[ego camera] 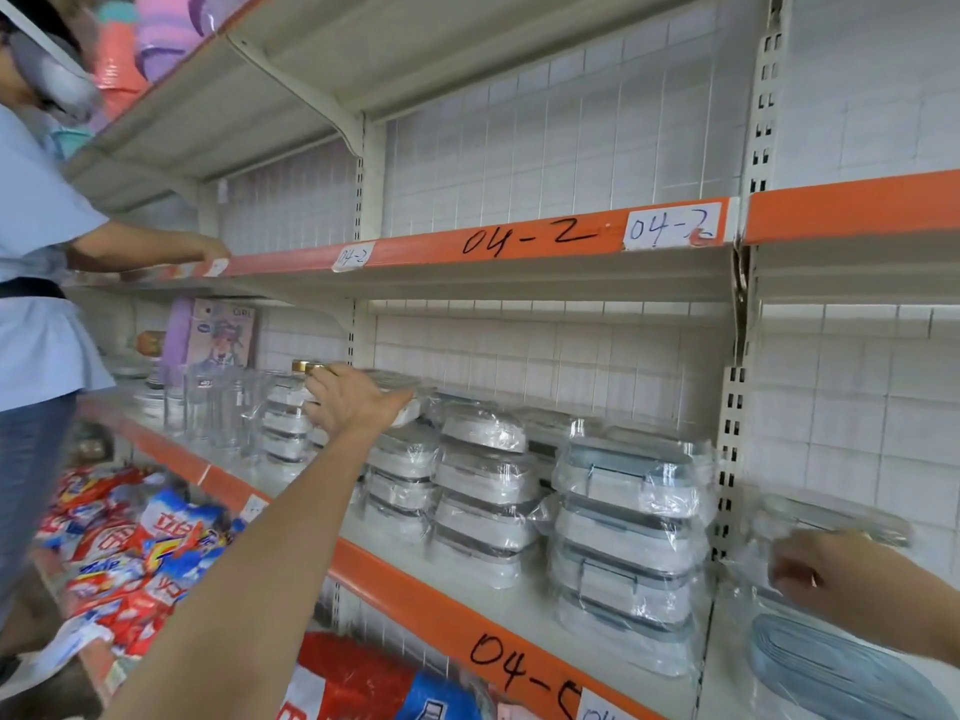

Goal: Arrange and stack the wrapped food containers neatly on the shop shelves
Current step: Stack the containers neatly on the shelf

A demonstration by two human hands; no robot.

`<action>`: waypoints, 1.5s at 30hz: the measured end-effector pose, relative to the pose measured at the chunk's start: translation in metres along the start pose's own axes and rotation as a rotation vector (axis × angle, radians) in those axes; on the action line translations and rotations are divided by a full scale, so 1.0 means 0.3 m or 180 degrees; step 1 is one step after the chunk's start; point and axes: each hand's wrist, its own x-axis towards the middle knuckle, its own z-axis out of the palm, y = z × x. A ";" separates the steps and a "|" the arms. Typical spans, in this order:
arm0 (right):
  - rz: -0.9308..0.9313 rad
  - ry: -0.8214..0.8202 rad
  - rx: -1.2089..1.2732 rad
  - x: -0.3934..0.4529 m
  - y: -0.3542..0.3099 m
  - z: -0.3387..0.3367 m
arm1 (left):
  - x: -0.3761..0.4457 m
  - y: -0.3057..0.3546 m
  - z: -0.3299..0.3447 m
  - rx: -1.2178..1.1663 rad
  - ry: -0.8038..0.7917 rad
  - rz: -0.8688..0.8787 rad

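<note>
Reaching across, the left hand [349, 402] lies flat, fingers straight, on a wrapped container [397, 394] topping a stack on the middle shelf [415, 589]. Right hand [810, 569] curls into the film of another wrapped pack [831, 527], apparently pinching it. Slick wrap, probably light rigid boxes: best gripped by their sides.

Containers [626, 517]: pale matt plastic, wrapped in glossy, crinkled clear film. Shelves [519, 283]: cream painted metal, matt, with orange edge strips [415, 249], smooth, slightly glossy. Labels [672, 226]: white paper, hand-marked. Back wall [545, 148]: white tiles, smooth, behind wire mesh. Glasses [218, 407]: clear, glossy. Packets [140, 543] below: shiny printed plastic.
</note>
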 end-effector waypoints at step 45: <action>-0.0201 -0.0329 -0.0001 -0.148 0.061 0.026 | -0.444 0.165 -0.116 0.0467 -0.0454 0.3950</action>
